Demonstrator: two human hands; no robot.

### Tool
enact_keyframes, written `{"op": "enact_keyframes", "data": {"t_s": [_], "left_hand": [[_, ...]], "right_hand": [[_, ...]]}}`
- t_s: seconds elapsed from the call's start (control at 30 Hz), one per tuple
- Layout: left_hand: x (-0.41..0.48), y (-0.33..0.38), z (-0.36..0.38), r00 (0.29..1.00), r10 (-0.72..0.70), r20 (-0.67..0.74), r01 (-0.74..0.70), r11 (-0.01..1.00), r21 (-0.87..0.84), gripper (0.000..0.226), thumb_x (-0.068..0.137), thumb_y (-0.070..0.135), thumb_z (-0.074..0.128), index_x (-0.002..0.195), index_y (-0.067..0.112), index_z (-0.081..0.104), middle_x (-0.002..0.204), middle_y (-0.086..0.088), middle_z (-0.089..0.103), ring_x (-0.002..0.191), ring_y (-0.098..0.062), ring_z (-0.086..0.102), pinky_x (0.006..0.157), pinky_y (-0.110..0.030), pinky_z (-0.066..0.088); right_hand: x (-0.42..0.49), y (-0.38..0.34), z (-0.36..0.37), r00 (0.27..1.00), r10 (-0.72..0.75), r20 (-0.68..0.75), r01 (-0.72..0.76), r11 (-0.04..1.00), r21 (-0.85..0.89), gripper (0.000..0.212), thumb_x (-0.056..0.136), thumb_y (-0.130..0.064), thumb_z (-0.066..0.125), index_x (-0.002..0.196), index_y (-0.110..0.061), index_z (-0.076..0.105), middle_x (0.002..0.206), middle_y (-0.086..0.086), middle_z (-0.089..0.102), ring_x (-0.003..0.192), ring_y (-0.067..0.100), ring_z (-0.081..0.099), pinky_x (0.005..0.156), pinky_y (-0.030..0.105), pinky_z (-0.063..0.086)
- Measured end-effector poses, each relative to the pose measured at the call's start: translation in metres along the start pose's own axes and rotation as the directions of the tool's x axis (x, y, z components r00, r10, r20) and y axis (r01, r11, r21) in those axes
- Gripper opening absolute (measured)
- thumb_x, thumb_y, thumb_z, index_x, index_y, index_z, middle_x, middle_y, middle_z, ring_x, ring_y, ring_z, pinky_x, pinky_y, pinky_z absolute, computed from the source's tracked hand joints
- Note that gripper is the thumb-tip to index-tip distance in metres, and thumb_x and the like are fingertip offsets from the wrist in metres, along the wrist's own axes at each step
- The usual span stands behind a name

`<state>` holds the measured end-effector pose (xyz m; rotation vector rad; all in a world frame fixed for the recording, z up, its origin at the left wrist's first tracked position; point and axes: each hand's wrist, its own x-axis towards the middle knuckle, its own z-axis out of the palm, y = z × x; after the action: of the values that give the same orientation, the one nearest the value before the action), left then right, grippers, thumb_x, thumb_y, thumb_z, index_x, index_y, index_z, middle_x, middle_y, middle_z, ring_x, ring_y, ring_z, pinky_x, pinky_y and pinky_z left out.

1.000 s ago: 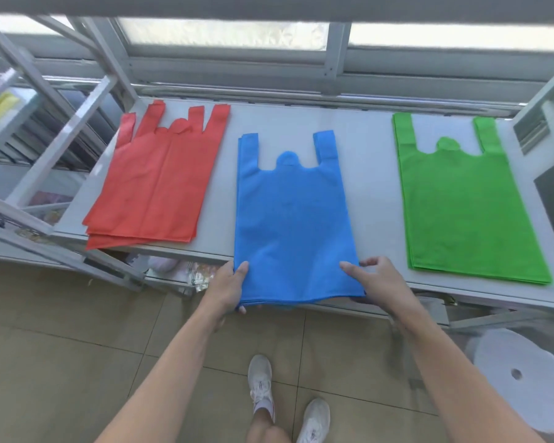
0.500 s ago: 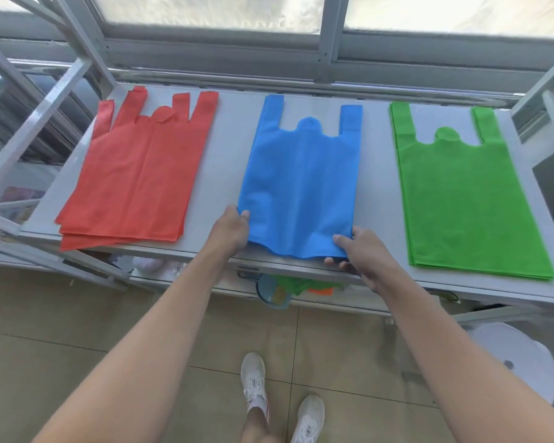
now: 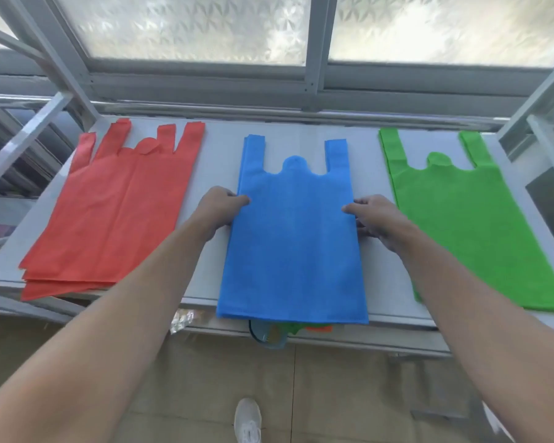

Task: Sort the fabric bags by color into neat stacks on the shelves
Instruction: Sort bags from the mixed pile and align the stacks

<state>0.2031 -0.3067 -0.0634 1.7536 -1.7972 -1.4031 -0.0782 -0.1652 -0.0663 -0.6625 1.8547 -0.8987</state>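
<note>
Three piles of flat fabric bags lie side by side on a grey shelf (image 3: 215, 148). The red stack (image 3: 115, 215) is on the left, slightly fanned at its near corner. In the middle lies the blue stack (image 3: 295, 244), its bottom edge hanging a little over the shelf's front. On the right is the green stack (image 3: 480, 225). My left hand (image 3: 219, 207) pinches the blue stack's left edge, and my right hand (image 3: 376, 220) pinches its right edge, both about midway up the bags.
A frosted window (image 3: 205, 27) runs behind the shelf. White metal frame bars (image 3: 23, 139) slant at the left and another upright (image 3: 538, 100) stands at the right. Under the shelf's front a blue container (image 3: 267, 337) with green and orange fabric shows. My shoe (image 3: 247, 420) is on the tiled floor.
Both hands slid from the blue stack's bottom corners up to the middle of its side edges. The stack now lies straight, handles toward the window.
</note>
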Motion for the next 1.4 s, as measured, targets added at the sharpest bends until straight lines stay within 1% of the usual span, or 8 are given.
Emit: {"op": "enact_keyframes", "data": {"t_s": [0.17,0.27,0.4,0.5,0.73,1.0,1.23,1.4], "left_hand": [[0.075,0.041,0.004,0.996,-0.027,-0.09,0.018,0.995,-0.099,0.061,0.081,0.045,0.08,0.1,-0.009,0.061,0.081,-0.004,0.048,0.071,-0.025,0.051,0.061,-0.031,0.04],[0.1,0.055,0.006,0.997,0.062,-0.045,-0.067,0.988,-0.136,0.038,0.08,0.033,0.084,0.077,0.009,0.056,0.076,-0.006,0.055,0.063,-0.021,0.054,0.057,-0.031,0.041],[0.106,0.057,0.003,0.907,0.226,0.355,-0.007,0.851,-0.525,0.038,0.096,0.02,0.055,0.125,0.002,0.07,0.125,-0.009,0.074,0.11,-0.02,0.071,0.1,-0.039,0.055],[0.114,0.049,0.0,0.838,0.336,0.429,0.076,0.708,-0.702,0.028,0.097,0.018,0.046,0.107,0.007,0.07,0.121,-0.01,0.074,0.113,-0.022,0.067,0.112,-0.036,0.045],[0.13,0.049,0.0,0.812,0.473,0.341,-0.036,0.623,-0.781,0.027,0.105,0.033,0.057,0.124,0.015,0.059,0.076,0.006,0.039,0.057,-0.007,0.041,0.063,-0.02,0.047],[0.13,0.04,-0.011,0.74,0.567,0.362,-0.098,0.624,-0.775,0.018,0.108,0.029,0.048,0.094,0.022,0.057,0.068,0.008,0.028,0.043,-0.002,0.03,0.048,-0.016,0.039],[0.126,0.05,-0.012,0.768,0.518,0.378,-0.072,0.656,-0.751,0.018,0.104,0.033,0.054,0.097,0.018,0.061,0.071,0.003,0.031,0.053,-0.011,0.037,0.06,-0.024,0.041],[0.132,0.072,-0.005,0.824,0.439,0.359,-0.103,0.738,-0.667,0.021,0.104,0.031,0.056,0.086,0.02,0.057,0.069,0.004,0.032,0.051,-0.009,0.035,0.056,-0.022,0.042]], "right_hand": [[0.065,-0.03,-0.008,0.994,-0.043,-0.098,0.052,0.994,0.099,0.052,0.069,-0.028,0.079,0.11,0.003,0.07,0.101,0.019,0.076,0.08,0.03,0.068,0.077,0.045,0.056],[0.085,-0.044,-0.01,0.989,-0.082,-0.124,0.107,0.971,0.212,0.059,0.072,-0.026,0.088,0.114,0.009,0.066,0.092,0.016,0.067,0.073,0.026,0.065,0.067,0.039,0.053],[0.092,-0.065,-0.003,0.988,-0.118,0.102,0.068,0.915,0.398,0.04,0.083,-0.038,0.082,0.112,-0.012,0.073,0.084,0.004,0.069,0.064,0.018,0.066,0.058,0.026,0.055],[0.096,-0.072,0.005,0.938,-0.161,0.307,0.03,0.92,0.391,0.027,0.093,-0.035,0.067,0.113,-0.019,0.075,0.089,-0.002,0.069,0.071,0.017,0.065,0.067,0.028,0.054],[0.108,-0.087,0.008,0.87,-0.321,0.374,0.034,0.796,0.604,0.033,0.097,-0.018,0.055,0.124,-0.005,0.068,0.107,0.007,0.071,0.115,0.024,0.068,0.11,0.037,0.048],[0.12,-0.099,0.008,0.924,-0.314,0.22,0.114,0.772,0.625,0.021,0.104,-0.032,0.06,0.095,-0.013,0.06,0.072,0.0,0.047,0.054,0.009,0.048,0.056,0.02,0.05],[0.115,-0.088,0.003,0.871,-0.419,0.256,0.16,0.736,0.658,0.021,0.098,-0.013,0.065,0.119,-0.017,0.065,0.086,0.001,0.062,0.083,0.017,0.065,0.083,0.029,0.055],[0.122,-0.098,0.003,0.892,-0.38,0.245,0.162,0.774,0.612,0.024,0.102,-0.025,0.064,0.125,-0.018,0.06,0.076,-0.004,0.05,0.063,0.009,0.052,0.063,0.022,0.048]]}}
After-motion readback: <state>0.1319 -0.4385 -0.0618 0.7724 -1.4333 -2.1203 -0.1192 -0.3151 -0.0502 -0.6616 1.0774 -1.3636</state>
